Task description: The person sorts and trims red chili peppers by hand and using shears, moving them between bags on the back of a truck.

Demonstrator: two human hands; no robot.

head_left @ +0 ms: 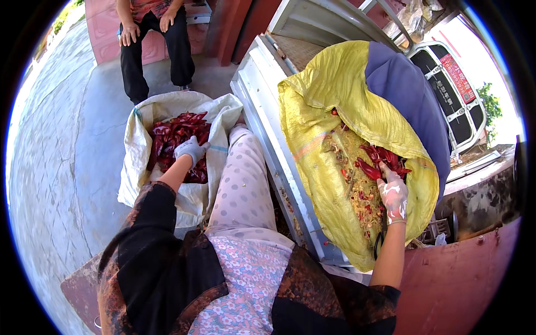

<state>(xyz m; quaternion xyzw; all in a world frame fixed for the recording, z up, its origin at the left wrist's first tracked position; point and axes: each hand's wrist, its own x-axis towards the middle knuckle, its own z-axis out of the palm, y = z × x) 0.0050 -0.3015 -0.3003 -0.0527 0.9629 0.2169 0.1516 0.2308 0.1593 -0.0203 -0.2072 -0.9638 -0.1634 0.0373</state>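
Dried red chilies (180,129) fill the open white woven sack (137,162) on the left. Over them rests my left hand (191,150) in a pale glove, its thumb apart from the fingers and nothing visible in it. On the right, my right hand (393,194), in a white and pinkish glove, reaches into a yellow woven sack (312,111). Its fingers close on a small bunch of dried red chilies (387,158); the fingertips are partly hidden among them. Yellowish seeds and red chili scraps (357,167) lie on the sack's yellow fabric. Below my right hand shows a black loop (379,243), partly hidden.
The yellow sack lies over a white metal cargo bed (254,84), with dark blue cloth (399,84) behind it. Another person (156,44) sits at the far left, hands on knees. My polka-dot trouser leg (243,173) stands between both sacks. Grey concrete floor (56,151) spreads left.
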